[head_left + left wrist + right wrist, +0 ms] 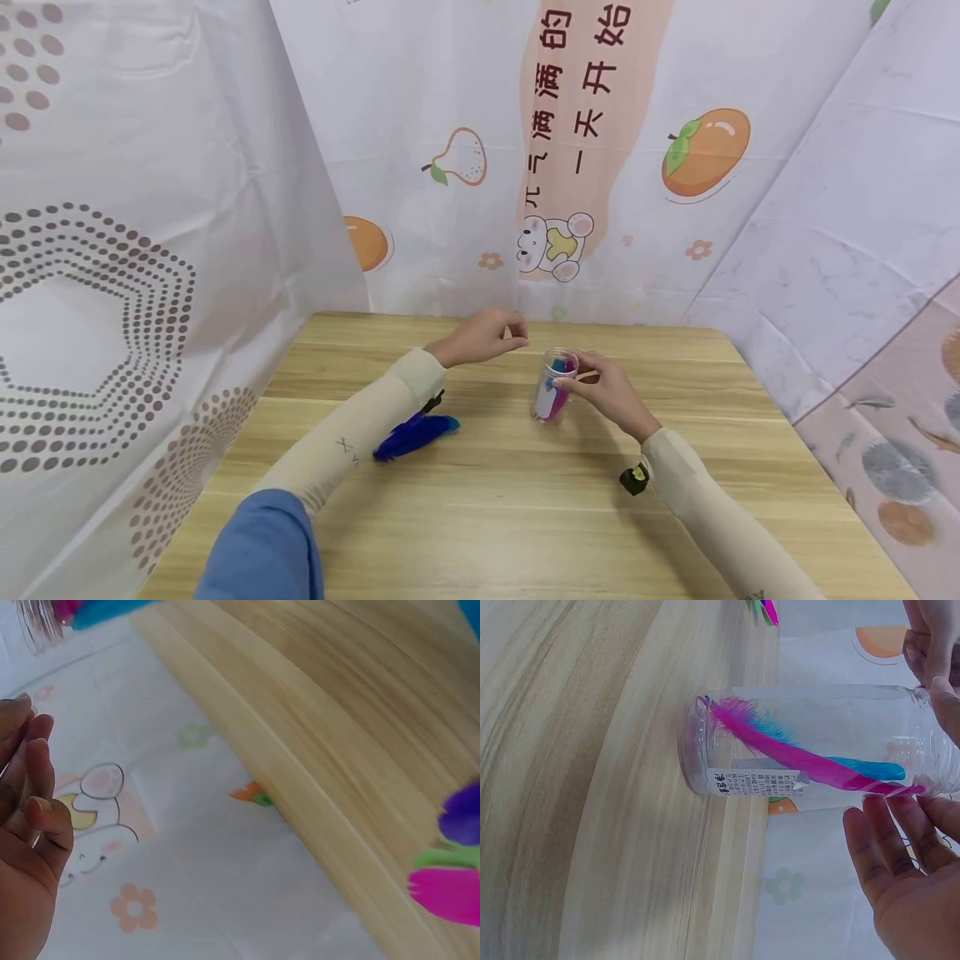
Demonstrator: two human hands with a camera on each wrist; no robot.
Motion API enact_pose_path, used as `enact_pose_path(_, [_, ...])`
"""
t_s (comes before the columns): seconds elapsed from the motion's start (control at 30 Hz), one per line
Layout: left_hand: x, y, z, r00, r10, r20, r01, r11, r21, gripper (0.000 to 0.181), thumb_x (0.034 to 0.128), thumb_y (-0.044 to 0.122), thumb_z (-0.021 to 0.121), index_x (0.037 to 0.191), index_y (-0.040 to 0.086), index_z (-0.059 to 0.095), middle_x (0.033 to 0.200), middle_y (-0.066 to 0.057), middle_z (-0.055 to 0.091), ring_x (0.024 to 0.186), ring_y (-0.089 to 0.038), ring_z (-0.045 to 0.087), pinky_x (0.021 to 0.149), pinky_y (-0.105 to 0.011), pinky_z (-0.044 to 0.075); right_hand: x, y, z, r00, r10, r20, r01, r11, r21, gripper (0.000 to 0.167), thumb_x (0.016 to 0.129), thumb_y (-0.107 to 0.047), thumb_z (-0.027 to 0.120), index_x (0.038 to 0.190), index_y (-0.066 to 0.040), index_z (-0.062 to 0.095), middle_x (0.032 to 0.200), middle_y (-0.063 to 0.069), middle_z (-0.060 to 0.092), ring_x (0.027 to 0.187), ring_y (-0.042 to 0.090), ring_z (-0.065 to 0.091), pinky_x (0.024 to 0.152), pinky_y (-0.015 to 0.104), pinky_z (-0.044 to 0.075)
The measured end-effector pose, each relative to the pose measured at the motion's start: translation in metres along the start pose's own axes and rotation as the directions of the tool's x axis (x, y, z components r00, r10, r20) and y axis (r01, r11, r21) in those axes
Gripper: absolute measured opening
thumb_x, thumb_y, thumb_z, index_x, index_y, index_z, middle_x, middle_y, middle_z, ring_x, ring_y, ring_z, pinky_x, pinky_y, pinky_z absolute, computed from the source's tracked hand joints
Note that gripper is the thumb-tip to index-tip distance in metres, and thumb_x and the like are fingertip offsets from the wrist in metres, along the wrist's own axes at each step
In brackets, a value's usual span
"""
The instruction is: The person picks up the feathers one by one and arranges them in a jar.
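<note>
A clear jar (547, 398) with a white label stands on the table, slightly tilted in the head view. Inside it lie a pink feather (802, 759) and a blue feather (866, 766). My right hand (611, 396) grips the jar near its mouth, thumb on one side and fingers on the other. To the left of the jar, my left hand (483, 337) hovers above the table with loosely bent fingers and nothing visible in them. A dark blue feather (415, 436) lies beside the left forearm.
In the left wrist view, a purple feather (461, 815) and a pink feather (446, 895) show at the right edge, with green between them. The wooden table (480, 517) meets a printed cloth (450, 250) at its back edge.
</note>
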State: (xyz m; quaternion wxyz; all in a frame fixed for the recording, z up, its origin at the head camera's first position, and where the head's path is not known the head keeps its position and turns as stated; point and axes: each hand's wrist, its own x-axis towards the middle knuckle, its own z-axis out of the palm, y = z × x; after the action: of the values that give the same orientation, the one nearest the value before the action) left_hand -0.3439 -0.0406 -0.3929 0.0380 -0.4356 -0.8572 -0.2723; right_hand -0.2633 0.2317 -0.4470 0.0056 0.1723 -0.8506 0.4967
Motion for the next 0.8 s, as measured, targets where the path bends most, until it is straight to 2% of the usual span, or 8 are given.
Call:
enact_pose_path(0.13, [-0.011, -0.007, -0.003, 1.0, -0.008, -0.013, 0.008, 1.0, 0.004, 0.009, 0.1006, 0.021, 0.07, 0.097, 0.015, 0.075, 0.091, 0.008, 0.071, 0.08, -0.008, 0.063, 0.07, -0.026, 0.051, 0.0, 0.0, 0.0, 1.0, -0.005, -0.006, 0.005, 1.0, -0.002, 0.058, 0.091, -0.04, 0.08, 0.141, -0.016, 0.063, 0.124, 0.009, 0.066, 0.11, 0.032, 0.065, 0.089, 0.035, 0.057])
enact_pose_path(0.33, [-0.03, -0.019, -0.007, 0.999, -0.035, -0.003, 0.035, 0.999, 0.037, 0.016, 0.1011, 0.025, 0.069, 0.1, 0.011, 0.077, 0.091, 0.008, 0.072, 0.076, -0.007, 0.062, 0.069, -0.026, 0.052, -0.002, -0.001, 0.0, 1.0, 0.006, -0.009, -0.006, 1.0, 0.003, 0.061, 0.089, -0.043, 0.081, 0.141, -0.017, 0.063, 0.123, 0.009, 0.066, 0.108, 0.037, 0.067, 0.088, 0.04, 0.058])
enact_pose_path(0.43, [-0.04, -0.025, -0.009, 0.999, -0.038, -0.004, 0.038, 0.998, 0.056, 0.014, 0.1007, 0.027, 0.07, 0.098, 0.015, 0.077, 0.091, 0.009, 0.073, 0.075, -0.006, 0.062, 0.069, -0.027, 0.052, -0.002, -0.001, 0.001, 1.0, 0.009, -0.005, -0.009, 1.0, 0.003, 0.061, 0.089, -0.044, 0.08, 0.141, -0.017, 0.063, 0.123, 0.009, 0.065, 0.108, 0.037, 0.067, 0.088, 0.042, 0.058])
enact_pose_path(0.63, [-0.06, -0.037, -0.012, 0.998, -0.064, -0.028, 0.066, 0.996, 0.06, 0.01, 0.0987, 0.026, 0.073, 0.095, 0.017, 0.076, 0.09, 0.012, 0.071, 0.078, -0.004, 0.062, 0.069, -0.028, 0.052, -0.002, 0.0, 0.001, 1.0, 0.002, -0.009, -0.002, 1.0, -0.002, 0.06, 0.088, -0.047, 0.08, 0.139, -0.02, 0.065, 0.122, 0.006, 0.066, 0.108, 0.033, 0.067, 0.088, 0.042, 0.058])
enact_pose_path(0.8, [-0.073, -0.039, -0.016, 0.994, -0.11, -0.015, 0.11, 0.993, 0.048, 0.009, 0.0986, 0.024, 0.073, 0.097, 0.016, 0.076, 0.091, 0.011, 0.071, 0.081, -0.006, 0.064, 0.071, -0.029, 0.054, -0.002, 0.002, 0.001, 1.0, -0.012, -0.017, 0.012, 1.0, -0.017, 0.054, 0.09, -0.048, 0.079, 0.137, -0.024, 0.066, 0.123, 0.003, 0.066, 0.109, 0.027, 0.066, 0.09, 0.041, 0.057])
